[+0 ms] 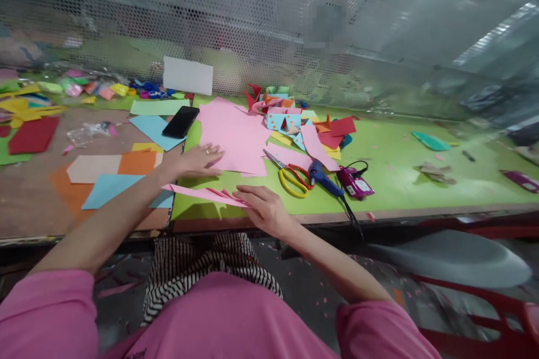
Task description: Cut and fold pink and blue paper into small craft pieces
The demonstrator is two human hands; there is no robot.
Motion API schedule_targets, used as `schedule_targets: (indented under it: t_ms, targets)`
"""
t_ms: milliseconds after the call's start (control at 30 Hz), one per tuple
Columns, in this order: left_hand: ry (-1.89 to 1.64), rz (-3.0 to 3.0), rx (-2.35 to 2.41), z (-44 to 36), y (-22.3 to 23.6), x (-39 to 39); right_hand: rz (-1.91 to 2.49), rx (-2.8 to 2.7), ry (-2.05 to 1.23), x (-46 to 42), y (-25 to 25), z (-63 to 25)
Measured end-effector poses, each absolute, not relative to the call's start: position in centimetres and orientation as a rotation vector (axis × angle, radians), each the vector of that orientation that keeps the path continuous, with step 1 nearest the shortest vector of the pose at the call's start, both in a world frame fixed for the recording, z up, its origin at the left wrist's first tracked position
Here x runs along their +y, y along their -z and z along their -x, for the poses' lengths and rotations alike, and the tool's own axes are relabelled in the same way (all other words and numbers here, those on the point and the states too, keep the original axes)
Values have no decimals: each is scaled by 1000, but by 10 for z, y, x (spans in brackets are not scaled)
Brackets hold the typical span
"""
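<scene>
Paper strip [197,191], pink, one end partly hidden under half-curled right hand [267,210], grip unclear; left hand [197,160] palm-down, spread, on pink sheet [236,134].

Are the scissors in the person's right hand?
No, the scissors lie beside the blue glue gun, while the right hand is at the end of a narrow pink paper strip.

Desk [396,193] has a lime-grn covering [404,171] ctr & R, bare brown surface [33,196] on L. On the grn: big flat pink paper sheet [231,132], metal scissors w/ yellow & red handles [290,185], blue plastic glue gun [326,178], shiny magenta box-shaped device [356,183] just beside, teal paper piece [432,141] further R. On the brown: overlapping sky-blue [105,187], peach [90,169] & orange paper cutouts [135,162], plus crumpled clear plastic [86,136].
</scene>
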State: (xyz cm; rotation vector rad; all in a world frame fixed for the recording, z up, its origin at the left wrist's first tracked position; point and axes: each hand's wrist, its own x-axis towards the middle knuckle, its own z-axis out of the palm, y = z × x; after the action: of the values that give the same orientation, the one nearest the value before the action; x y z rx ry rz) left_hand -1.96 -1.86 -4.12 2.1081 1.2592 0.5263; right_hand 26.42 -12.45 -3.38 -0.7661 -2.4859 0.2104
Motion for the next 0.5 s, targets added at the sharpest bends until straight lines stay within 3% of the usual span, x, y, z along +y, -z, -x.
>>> schedule_targets:
  t_ms: [167, 500]
  targets:
    - [-394, -2178, 1573, -9, 54, 5, 818, -2432, -242, -123, 41, -277]
    - [-667, -2081, 1641, -37, 25, 32, 838, -2297, -322, -116, 31, -293]
